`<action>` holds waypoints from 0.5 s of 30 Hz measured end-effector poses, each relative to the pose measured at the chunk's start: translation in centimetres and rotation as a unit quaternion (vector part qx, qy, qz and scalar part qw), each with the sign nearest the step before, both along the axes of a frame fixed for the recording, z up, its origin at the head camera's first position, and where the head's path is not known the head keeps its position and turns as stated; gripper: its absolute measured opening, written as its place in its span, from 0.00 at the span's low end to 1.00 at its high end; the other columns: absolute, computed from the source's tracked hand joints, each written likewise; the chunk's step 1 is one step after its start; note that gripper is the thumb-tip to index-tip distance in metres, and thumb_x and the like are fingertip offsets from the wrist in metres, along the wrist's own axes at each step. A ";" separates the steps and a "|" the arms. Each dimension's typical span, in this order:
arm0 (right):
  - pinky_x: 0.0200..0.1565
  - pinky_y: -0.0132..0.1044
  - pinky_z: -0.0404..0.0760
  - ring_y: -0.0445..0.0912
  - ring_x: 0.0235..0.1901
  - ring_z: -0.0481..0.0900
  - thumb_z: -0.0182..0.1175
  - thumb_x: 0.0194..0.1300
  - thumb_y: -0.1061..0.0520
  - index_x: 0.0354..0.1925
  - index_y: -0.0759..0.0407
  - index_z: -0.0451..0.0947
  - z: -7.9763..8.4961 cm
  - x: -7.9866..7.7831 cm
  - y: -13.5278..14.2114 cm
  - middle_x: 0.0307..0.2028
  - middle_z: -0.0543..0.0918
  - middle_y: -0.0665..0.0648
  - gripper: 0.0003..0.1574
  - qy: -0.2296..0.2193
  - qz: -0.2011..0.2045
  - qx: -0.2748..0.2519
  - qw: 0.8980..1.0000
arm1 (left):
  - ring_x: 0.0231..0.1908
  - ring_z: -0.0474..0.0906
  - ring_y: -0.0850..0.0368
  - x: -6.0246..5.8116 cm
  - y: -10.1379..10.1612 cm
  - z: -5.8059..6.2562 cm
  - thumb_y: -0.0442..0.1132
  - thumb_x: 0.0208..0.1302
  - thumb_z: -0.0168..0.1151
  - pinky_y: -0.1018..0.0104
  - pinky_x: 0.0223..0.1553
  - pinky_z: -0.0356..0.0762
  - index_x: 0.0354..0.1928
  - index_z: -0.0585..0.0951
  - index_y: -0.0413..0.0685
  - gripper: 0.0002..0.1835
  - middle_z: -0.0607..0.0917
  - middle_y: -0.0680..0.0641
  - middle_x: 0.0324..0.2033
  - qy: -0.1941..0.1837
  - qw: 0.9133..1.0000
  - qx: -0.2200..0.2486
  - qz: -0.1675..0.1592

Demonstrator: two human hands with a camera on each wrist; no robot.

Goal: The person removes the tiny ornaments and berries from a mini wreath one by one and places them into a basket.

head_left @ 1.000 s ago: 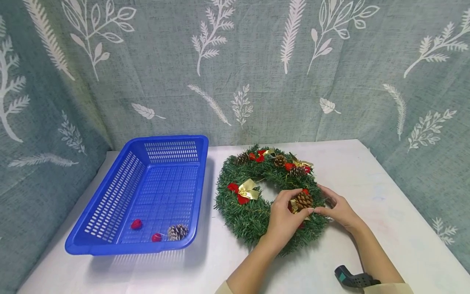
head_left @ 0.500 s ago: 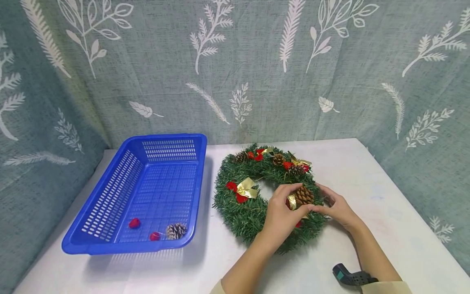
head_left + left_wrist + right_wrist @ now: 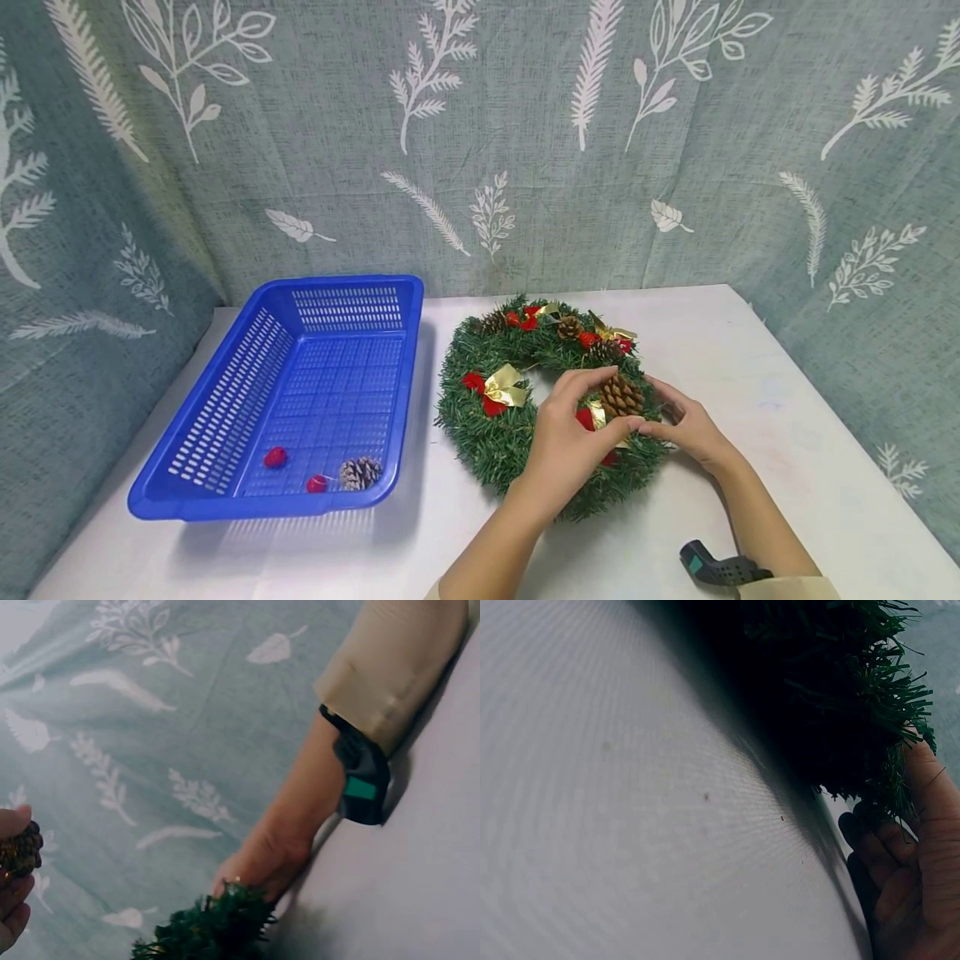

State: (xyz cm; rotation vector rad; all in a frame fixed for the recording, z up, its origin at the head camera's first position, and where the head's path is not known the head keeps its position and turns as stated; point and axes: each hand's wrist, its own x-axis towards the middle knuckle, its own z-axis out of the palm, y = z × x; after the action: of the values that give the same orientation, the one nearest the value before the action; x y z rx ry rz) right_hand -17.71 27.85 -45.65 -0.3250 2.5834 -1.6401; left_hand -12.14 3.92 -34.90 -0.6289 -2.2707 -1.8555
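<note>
A green wreath (image 3: 487, 446) lies on the table, trimmed with pine cones, red berries and gold bows. Over its right side my left hand (image 3: 558, 442) holds a brown pine cone (image 3: 621, 396) between thumb and fingers; the left wrist view also catches the cone (image 3: 22, 851) there. A gold bow (image 3: 597, 414) with red petals shows just beneath that hand. My right hand (image 3: 693, 429) grips the wreath's outer right edge, thumb on top near the left thumb. From the right wrist view, the right fingers (image 3: 889, 855) curl below the greenery, partly hidden by it.
A blue plastic basket (image 3: 408, 392) stands to the left, holding two red berries (image 3: 275, 457) and a frosted pine cone (image 3: 361, 473). Patterned grey-green cloth (image 3: 337, 150) walls the white table (image 3: 750, 392) at the back and sides.
My left hand has shifted slightly left and its fingers a little up, so more of the pine cone and of the bow's red petals shows. The right hand keeps its place on the wreath.
</note>
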 end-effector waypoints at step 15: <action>0.63 0.64 0.54 0.70 0.66 0.53 0.67 0.57 0.60 0.70 0.69 0.52 0.0 -0.1 0.0 0.67 0.56 0.76 0.50 0.005 0.003 0.010 1.000 | 0.53 0.72 0.60 -0.3 -2.1 1.2 0.45 0.54 0.71 0.60 0.55 0.73 0.59 0.75 0.55 0.29 0.77 0.54 0.52 0.054 0.998 0.006 0.044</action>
State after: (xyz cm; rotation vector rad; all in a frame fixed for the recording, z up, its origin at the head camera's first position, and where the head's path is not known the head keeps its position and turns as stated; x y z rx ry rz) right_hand -17.81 27.86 -45.67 -0.3390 2.6025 -1.6127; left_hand -12.41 1.83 -33.71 -0.6009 -2.1823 -1.7491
